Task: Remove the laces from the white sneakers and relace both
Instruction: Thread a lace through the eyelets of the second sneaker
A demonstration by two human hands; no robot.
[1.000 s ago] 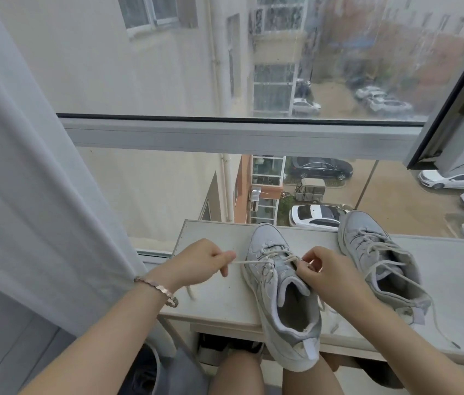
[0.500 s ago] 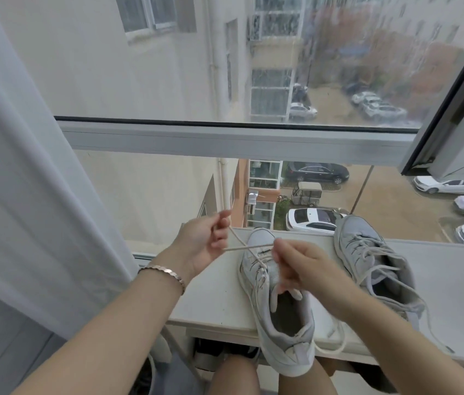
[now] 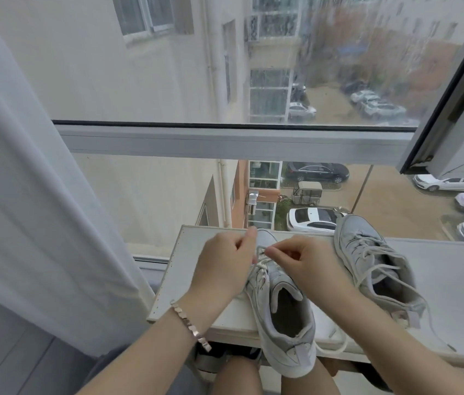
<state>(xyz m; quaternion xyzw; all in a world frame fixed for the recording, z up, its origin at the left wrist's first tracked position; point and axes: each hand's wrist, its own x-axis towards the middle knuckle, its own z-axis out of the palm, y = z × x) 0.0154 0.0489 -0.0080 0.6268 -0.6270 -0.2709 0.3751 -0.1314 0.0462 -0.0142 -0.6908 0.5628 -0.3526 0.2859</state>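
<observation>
Working the lace (image 3: 262,262) at the toe-end eyelets of the near sneaker (image 3: 285,317) calls for even tension on both runs. This shoe lies lengthwise on the white shelf board (image 3: 453,280), toe toward the window and heel overhanging the near edge above the person's knees. The left hand (image 3: 225,269) has its fingers curled and thumb raised, closed on the lace beside the toe; the right hand (image 3: 305,266) pinches the same lace between thumb and fingertips, narrow, the two hands almost touching. Judged from this, draw each crossing flat before moving to the next pair of eyelets, avoid twisting the cord, and steady the shoe so that it does not tip off the edge. Its slack tail lies curled on the board near the heel. The lace is a soft, off-white woven cord; the uppers look smooth and pale, with a padded grey collar and a stiff tongue. The second sneaker (image 3: 367,252) lies just beside it on the right, loosely laced.
</observation>
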